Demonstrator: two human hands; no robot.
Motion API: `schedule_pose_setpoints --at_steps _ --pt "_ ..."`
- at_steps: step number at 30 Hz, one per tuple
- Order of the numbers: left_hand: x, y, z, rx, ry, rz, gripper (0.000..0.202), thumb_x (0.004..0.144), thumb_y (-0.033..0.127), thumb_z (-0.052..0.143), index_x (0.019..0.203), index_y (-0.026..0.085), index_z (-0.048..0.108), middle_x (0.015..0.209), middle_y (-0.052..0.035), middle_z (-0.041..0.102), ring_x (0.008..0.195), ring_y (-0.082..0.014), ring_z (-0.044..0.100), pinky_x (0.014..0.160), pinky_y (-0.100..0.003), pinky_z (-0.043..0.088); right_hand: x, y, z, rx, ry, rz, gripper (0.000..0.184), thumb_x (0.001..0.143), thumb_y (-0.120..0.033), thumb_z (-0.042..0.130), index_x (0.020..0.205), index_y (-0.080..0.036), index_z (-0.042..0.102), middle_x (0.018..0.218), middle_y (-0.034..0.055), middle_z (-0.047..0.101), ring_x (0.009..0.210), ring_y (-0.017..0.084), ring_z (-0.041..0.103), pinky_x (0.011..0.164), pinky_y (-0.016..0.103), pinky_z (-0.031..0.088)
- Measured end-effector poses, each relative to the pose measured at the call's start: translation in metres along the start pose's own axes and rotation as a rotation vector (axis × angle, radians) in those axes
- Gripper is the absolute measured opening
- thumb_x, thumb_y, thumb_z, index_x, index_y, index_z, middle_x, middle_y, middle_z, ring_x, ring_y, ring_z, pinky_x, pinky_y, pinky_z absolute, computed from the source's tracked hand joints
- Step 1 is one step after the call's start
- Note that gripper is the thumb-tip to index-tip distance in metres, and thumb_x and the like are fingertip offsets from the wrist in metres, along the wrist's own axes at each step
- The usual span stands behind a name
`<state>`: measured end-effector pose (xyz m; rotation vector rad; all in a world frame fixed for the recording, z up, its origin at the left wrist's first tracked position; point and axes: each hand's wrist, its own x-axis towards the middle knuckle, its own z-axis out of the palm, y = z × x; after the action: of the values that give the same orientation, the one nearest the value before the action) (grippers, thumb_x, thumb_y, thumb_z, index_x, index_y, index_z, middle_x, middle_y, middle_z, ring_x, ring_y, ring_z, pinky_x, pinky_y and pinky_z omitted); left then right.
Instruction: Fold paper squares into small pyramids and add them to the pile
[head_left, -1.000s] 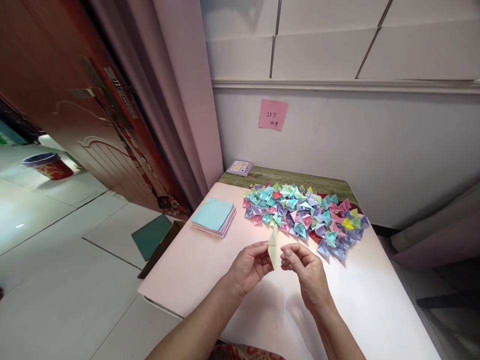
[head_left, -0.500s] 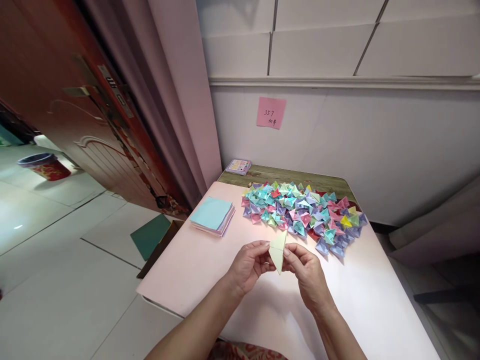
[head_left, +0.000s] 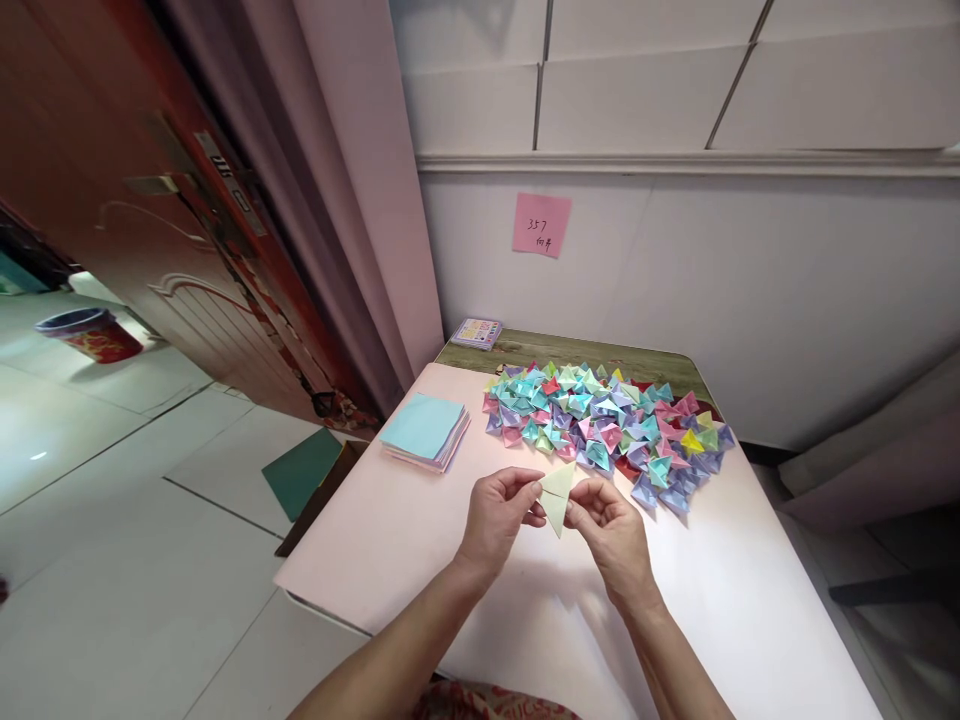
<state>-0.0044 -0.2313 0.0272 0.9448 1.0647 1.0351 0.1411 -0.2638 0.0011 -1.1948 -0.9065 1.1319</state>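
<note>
A pale yellow-green piece of folded paper [head_left: 557,494] is held up above the table between my two hands, a pointed shape with a crease line across its middle. My left hand [head_left: 501,515] pinches its left corner between thumb and fingers. On the other side, my right hand [head_left: 611,530] grips the right edge, with the thumb in front. Just beyond the hands lies a pile of folded paper boats [head_left: 596,457] in blue, purple, pink, green, yellow and red. To the left rests a stack of square paper sheets [head_left: 422,426], light blue on top.
The table [head_left: 360,560] has a pale pink cover. A small pack of printed paper [head_left: 477,333] sits at its back left corner. On the wall hangs a pink note [head_left: 541,225] with handwriting. A green-lidded box [head_left: 304,472] and a red bin [head_left: 94,335] stand left, near the door [head_left: 187,250].
Both hands have risen slightly with the folded paper. The left fingers have shifted on its left corner, and the paper's face has turned a little, looking wider now.
</note>
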Motion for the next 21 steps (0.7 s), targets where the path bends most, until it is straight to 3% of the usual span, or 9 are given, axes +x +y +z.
schedule_pose_setpoints --at_steps 7,10,13,15,18,21 --pt "-0.001 0.002 0.002 0.033 -0.006 0.068 0.028 0.073 0.031 0.070 0.094 0.013 0.071 0.067 -0.0013 0.066 0.055 -0.0121 0.061 0.059 -0.027 0.056 0.001 -0.004 -0.001 -0.117 -0.077 -0.042 0.019 0.079 -0.034 0.065 0.091 -0.020 0.073 0.091 0.0044 0.071 0.079 0.020 0.065 0.073 0.032 0.054" --pt "0.000 0.004 0.002 0.038 0.015 0.058 0.026 0.073 0.031 0.071 0.090 0.012 0.073 0.071 -0.0033 0.069 0.053 -0.0111 0.060 0.058 -0.026 0.056 0.002 -0.005 -0.006 -0.186 -0.169 -0.146 0.020 0.081 -0.033 0.063 0.094 -0.021 0.074 0.108 0.0073 0.067 0.097 0.024 0.064 0.082 0.034 0.054" --pt "0.001 0.004 0.001 0.026 0.015 0.033 0.029 0.072 0.031 0.072 0.092 0.011 0.074 0.072 -0.0045 0.070 0.054 -0.0115 0.061 0.058 -0.026 0.056 0.002 -0.004 -0.011 -0.199 -0.244 -0.181 0.023 0.082 -0.032 0.064 0.102 -0.023 0.071 0.116 0.0084 0.063 0.099 0.024 0.064 0.084 0.034 0.054" --pt "0.001 0.003 0.001 0.012 -0.002 0.027 0.030 0.072 0.031 0.073 0.093 0.011 0.074 0.066 -0.0033 0.068 0.054 -0.0123 0.061 0.056 -0.025 0.055 0.001 -0.002 -0.011 -0.191 -0.233 -0.156 0.025 0.082 -0.033 0.066 0.105 -0.022 0.069 0.110 0.0083 0.066 0.090 0.022 0.067 0.080 0.034 0.054" --pt "0.001 0.002 0.001 0.009 -0.022 0.045 0.029 0.073 0.031 0.072 0.094 0.011 0.074 0.058 -0.0008 0.063 0.052 -0.0119 0.059 0.052 -0.023 0.053 -0.003 0.004 -0.010 -0.176 -0.172 -0.098 0.020 0.081 -0.033 0.067 0.096 -0.020 0.066 0.086 0.0052 0.070 0.073 0.019 0.067 0.069 0.029 0.052" --pt "0.000 0.003 0.002 0.026 -0.023 0.069 0.030 0.074 0.031 0.071 0.095 0.010 0.073 0.059 -0.0011 0.064 0.051 -0.0120 0.061 0.057 -0.025 0.054 -0.004 0.008 -0.006 -0.142 -0.133 -0.078 0.017 0.081 -0.033 0.068 0.089 -0.019 0.067 0.079 0.0042 0.069 0.072 0.019 0.066 0.067 0.028 0.050"
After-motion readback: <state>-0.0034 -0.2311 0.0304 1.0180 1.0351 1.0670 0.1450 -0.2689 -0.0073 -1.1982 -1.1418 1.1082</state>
